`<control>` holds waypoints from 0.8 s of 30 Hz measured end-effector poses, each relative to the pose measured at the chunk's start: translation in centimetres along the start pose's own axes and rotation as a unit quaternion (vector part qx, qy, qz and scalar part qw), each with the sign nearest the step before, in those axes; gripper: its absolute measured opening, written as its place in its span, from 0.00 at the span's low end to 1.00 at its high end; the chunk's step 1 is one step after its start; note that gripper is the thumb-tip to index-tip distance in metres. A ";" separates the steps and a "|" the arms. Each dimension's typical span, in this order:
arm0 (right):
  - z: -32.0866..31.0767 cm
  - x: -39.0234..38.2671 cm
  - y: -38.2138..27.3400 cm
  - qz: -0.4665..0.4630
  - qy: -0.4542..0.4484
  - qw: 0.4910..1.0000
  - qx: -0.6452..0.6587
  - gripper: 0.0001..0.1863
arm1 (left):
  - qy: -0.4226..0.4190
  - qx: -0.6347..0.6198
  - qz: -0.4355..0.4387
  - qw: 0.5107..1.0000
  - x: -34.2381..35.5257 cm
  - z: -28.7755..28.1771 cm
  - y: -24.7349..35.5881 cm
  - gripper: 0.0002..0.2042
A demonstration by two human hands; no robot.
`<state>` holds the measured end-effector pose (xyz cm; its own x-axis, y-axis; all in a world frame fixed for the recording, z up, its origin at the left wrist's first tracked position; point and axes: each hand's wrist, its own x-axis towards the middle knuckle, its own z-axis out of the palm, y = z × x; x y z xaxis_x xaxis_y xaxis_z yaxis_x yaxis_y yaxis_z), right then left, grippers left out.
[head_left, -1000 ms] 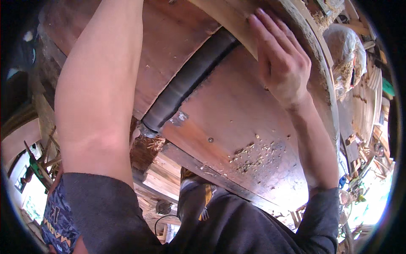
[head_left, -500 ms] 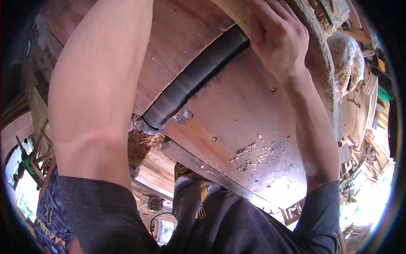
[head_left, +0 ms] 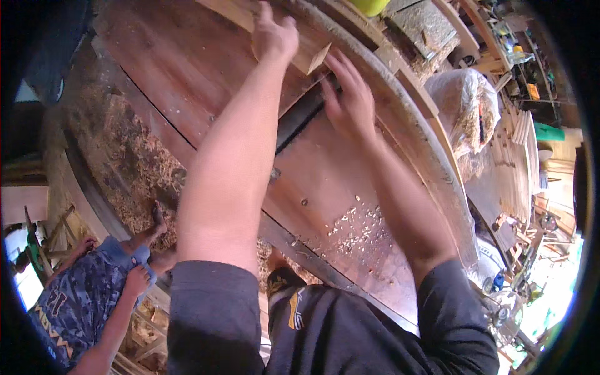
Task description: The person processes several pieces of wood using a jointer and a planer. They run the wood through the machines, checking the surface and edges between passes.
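Note:
A pale wooden board [head_left: 302, 51] with a cut end lies slantwise over reddish-brown planking [head_left: 340, 169]. My left hand [head_left: 275, 39] is over this board, index finger and thumb apart; the other fingers are mostly hidden. Beside the board's cut end, my right hand [head_left: 353, 100] is open, slightly blurred, its fingers stretched out. Whether its fingertips touch the wood I cannot tell. Below the board, a dark strip [head_left: 300, 122] crosses the planks, partly covered by my left forearm.
Wood chips [head_left: 359, 228] are scattered on the planks. A curved raised edge [head_left: 415, 119] runs along the right, with a plastic-wrapped bundle [head_left: 465, 106] beyond it. At lower left a co-worker in a patterned dark shirt [head_left: 75, 306] is beside shavings [head_left: 134, 162].
My view has shifted, bringing the board's cut end and the co-worker into sight. My left hand has come into view over the board. My right hand, formerly on the board, is now beside its end.

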<state>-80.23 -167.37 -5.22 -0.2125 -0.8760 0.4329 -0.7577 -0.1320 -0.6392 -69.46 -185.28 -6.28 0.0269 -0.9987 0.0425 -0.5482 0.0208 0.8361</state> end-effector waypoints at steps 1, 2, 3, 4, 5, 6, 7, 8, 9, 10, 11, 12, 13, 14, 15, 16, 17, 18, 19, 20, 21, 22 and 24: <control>-2.8 -5.0 0.9 0.036 0.002 0.998 -0.044 0.26 | -0.032 0.050 0.052 0.997 -1.7 -0.1 1.2 0.37; -5.7 -10.5 0.2 0.158 -0.019 0.983 -0.095 0.29 | -0.055 0.095 0.090 0.990 -2.6 -0.8 1.4 0.42; -8.3 -15.6 0.2 0.270 -0.031 0.956 -0.108 0.31 | -0.078 0.144 0.129 0.978 -3.2 -1.6 1.5 0.47; -11.3 -22.2 2.7 0.343 -0.045 0.925 -0.157 0.36 | -0.099 0.157 0.140 0.973 -4.1 -1.6 2.6 0.46; -12.7 -26.6 1.8 0.367 -0.019 0.897 -0.245 0.39 | -0.116 0.180 0.145 0.966 -4.5 -2.4 2.8 0.46; -14.3 -30.5 2.1 0.331 -0.049 0.904 -0.266 0.40 | -0.127 0.175 0.165 0.962 -4.1 -3.0 3.0 0.43; -15.3 -32.6 3.3 0.299 -0.076 0.905 -0.294 0.41 | -0.131 0.237 0.195 0.943 -4.3 -2.6 4.0 0.42; -15.1 -32.8 3.1 0.304 -0.078 0.907 -0.281 0.41 | -0.134 0.210 0.176 0.952 -4.3 -3.1 3.5 0.42; -15.3 -33.1 2.5 0.321 -0.078 0.903 -0.275 0.42 | -0.139 0.185 0.152 0.961 -4.5 -4.0 2.3 0.41; -15.0 -32.1 2.6 0.328 -0.064 0.905 -0.264 0.42 | -0.128 0.202 0.158 0.958 -3.3 -5.6 0.9 0.41; -14.8 -31.8 2.6 0.321 -0.060 0.914 -0.243 0.42 | -0.180 0.168 0.149 0.958 -2.1 -8.0 -1.6 0.45; -14.9 -32.1 2.3 0.314 -0.077 0.908 -0.268 0.42 | -0.235 0.132 0.139 0.953 -1.2 -9.5 -2.8 0.48; -15.0 -32.3 2.2 0.311 -0.087 0.896 -0.303 0.43 | -0.230 0.139 0.150 0.951 -1.1 -9.1 -2.0 0.48; -15.1 -32.2 2.5 0.317 -0.087 0.890 -0.317 0.42 | -0.142 0.087 0.043 0.985 -1.6 -8.1 -1.2 0.52; -15.2 -32.1 2.0 0.318 -0.085 0.894 -0.306 0.42 | -0.050 0.037 -0.072 0.995 -2.6 -7.5 -1.3 0.57; -14.9 -31.5 1.2 0.319 -0.093 0.896 -0.295 0.41 | -0.006 0.137 -0.065 0.988 -2.5 -8.0 -2.6 0.59; -14.3 -30.9 0.9 0.320 -0.096 0.898 -0.286 0.40 | 0.039 0.232 -0.056 0.970 -1.8 -8.8 -3.4 0.62; -15.0 -31.8 2.1 0.318 -0.084 0.895 -0.303 0.41 | 0.003 0.163 -0.077 0.984 -2.9 -7.0 -1.8 0.59; -14.6 -31.2 1.6 0.309 -0.079 0.902 -0.290 0.41 | 0.019 0.170 -0.072 0.983 -2.9 -9.2 -3.1 0.59; -14.1 -30.7 1.0 0.316 -0.092 0.903 -0.275 0.41 | 0.009 0.087 -0.063 0.994 -3.0 -12.6 -4.5 0.54; -13.9 -30.5 0.4 0.325 -0.110 0.901 -0.264 0.42 | -0.006 0.003 -0.056 0.998 -3.8 -15.7 -5.7 0.50; -14.9 -30.8 1.2 0.327 -0.094 0.897 -0.283 0.43 | -0.044 -0.177 -0.087 0.979 -6.6 -15.4 -4.5 0.45; -16.3 -31.5 2.1 0.325 -0.067 0.894 -0.301 0.43 | -0.088 -0.418 -0.148 0.892 -14.1 -19.1 -1.2 0.36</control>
<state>-85.18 -132.47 -9.88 -0.6828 -0.7305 -0.0120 -0.7046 0.6628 -0.2534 -53.24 -170.34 2.55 -0.1049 -0.9564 -0.2727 0.2774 -0.2915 0.9155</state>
